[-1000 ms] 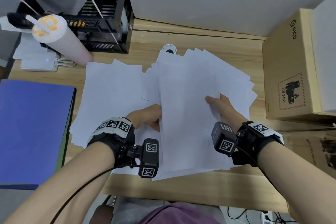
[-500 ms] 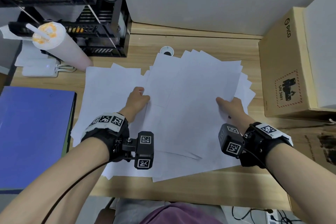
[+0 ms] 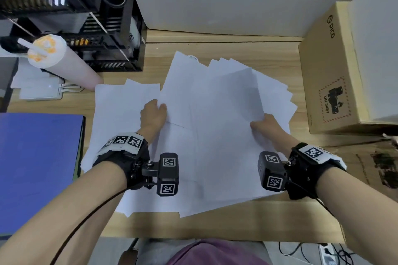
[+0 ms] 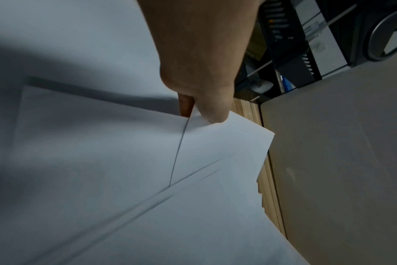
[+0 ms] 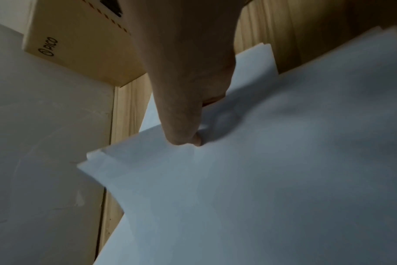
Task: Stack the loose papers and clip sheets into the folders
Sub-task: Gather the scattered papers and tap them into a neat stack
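Several loose white papers (image 3: pixel 211 127) lie fanned and overlapping on the wooden desk (image 3: pixel 215 226). My left hand (image 3: pixel 154 114) pinches the left edge of the upper sheets; in the left wrist view the thumb lies on top of a sheet (image 4: pixel 218 143) and a finger goes under it. My right hand (image 3: pixel 263 123) pinches the right edge of the same bundle, thumb on top of the papers (image 5: pixel 261 179) in the right wrist view. A blue folder (image 3: pixel 38 168) lies shut at the desk's left edge, apart from the papers.
A pink cup with a straw (image 3: pixel 62 60) lies tilted at the back left beside a black wire rack (image 3: pixel 86 28). A white device (image 3: pixel 41 90) sits below the cup. A cardboard box (image 3: pixel 331 75) stands at the right, close to the papers.
Both hands have moved apart and forward to the two side edges of the paper bundle. The fanned sheets have been drawn closer together, and the view has shifted a little.
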A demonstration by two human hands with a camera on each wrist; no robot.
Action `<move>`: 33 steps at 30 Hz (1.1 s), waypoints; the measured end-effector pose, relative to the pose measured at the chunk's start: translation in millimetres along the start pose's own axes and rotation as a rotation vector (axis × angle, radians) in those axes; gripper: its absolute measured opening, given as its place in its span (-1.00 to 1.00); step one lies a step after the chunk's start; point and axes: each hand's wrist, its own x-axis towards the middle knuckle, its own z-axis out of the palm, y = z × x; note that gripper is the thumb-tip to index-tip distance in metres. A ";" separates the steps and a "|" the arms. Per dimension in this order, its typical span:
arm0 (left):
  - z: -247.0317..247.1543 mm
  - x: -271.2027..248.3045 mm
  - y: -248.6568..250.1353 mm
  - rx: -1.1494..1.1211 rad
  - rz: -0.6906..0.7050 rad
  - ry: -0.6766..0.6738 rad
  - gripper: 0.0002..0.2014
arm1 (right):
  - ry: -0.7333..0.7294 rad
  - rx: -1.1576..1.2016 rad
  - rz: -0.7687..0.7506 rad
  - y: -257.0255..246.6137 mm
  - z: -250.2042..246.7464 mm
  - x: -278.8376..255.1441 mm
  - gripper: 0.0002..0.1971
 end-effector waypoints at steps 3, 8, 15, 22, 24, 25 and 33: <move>-14.7 8.3 -8.7 0.047 -0.023 -0.034 -0.82 | -0.110 -0.149 -0.062 -12.2 -12.3 0.2 -0.85; -25.8 5.1 -27.0 0.066 -0.023 -0.164 -0.65 | -0.191 -0.378 -0.201 -43.7 -3.8 10.5 -0.76; -35.7 -7.3 -65.6 0.041 0.032 -0.202 -0.82 | -0.234 -0.538 -0.495 -87.8 47.7 18.0 -0.36; -49.7 -16.9 -71.1 -0.148 0.060 -0.085 -0.83 | -0.218 -0.561 -0.510 -102.5 77.1 17.9 -0.81; -51.3 -16.6 -66.2 -0.244 0.041 -0.110 -0.81 | -0.218 -0.509 -0.486 -102.0 76.8 15.7 -0.85; -51.1 -15.2 -63.8 -0.281 0.025 -0.095 -0.80 | -0.212 -0.489 -0.477 -100.8 74.4 15.6 -0.81; -40.8 1.8 -50.9 -0.366 -0.294 -0.124 -0.87 | 0.141 -0.167 -0.168 -59.4 17.2 23.2 -0.59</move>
